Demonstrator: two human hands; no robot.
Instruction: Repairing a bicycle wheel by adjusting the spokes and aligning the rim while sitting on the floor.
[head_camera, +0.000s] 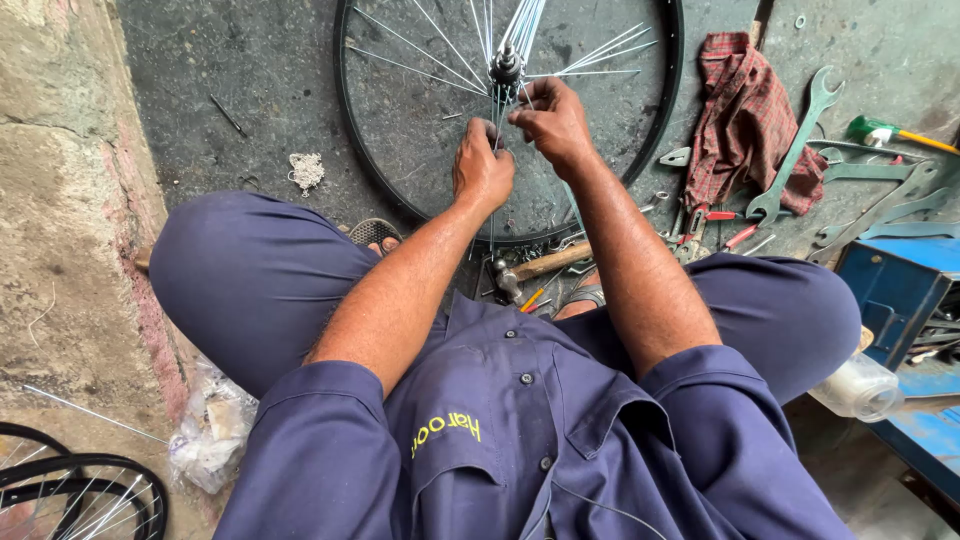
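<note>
Your left hand (482, 165) and right hand (548, 122) both pinch thin, springy spokes (497, 122) below the hub (505, 68) of the floor-laid wheel (345, 120); judged light but easily bent, grip near the hub.

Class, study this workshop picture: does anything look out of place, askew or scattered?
Yes: the wheel's spokes bunch loosely at the hub near both hands, unevenly spaced. Spanners and a crumpled checked rag lie scattered on the floor.
</note>
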